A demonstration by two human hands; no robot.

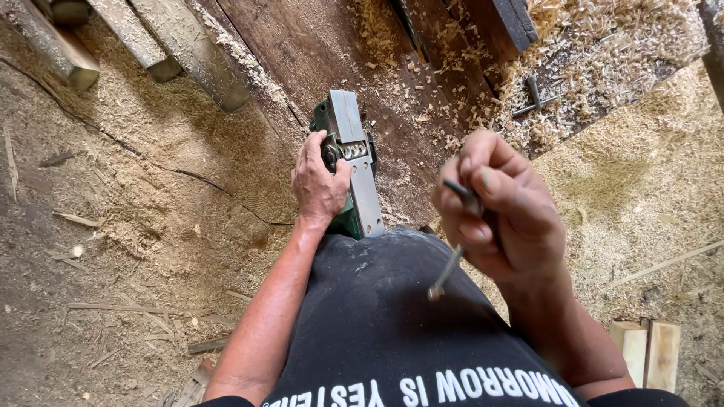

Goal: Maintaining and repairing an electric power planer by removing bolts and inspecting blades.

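A green electric hand planer (353,169) lies upside down on a dark wooden plank, its grey metal sole and cutter drum facing up. My left hand (318,183) grips the planer's left side by the drum, thumb resting on the sole. My right hand (501,215) is raised nearer the camera, to the right of the planer, fingers closed on a small dark metal wrench (455,241) whose shaft hangs down below the fist. My dark shirt fills the bottom middle.
Wood shavings and sawdust (626,173) cover the ground and bench. Several rough timber pieces (162,45) lie at top left. Another metal tool (534,94) rests in shavings at top right. Pale wood blocks (648,350) stand at bottom right.
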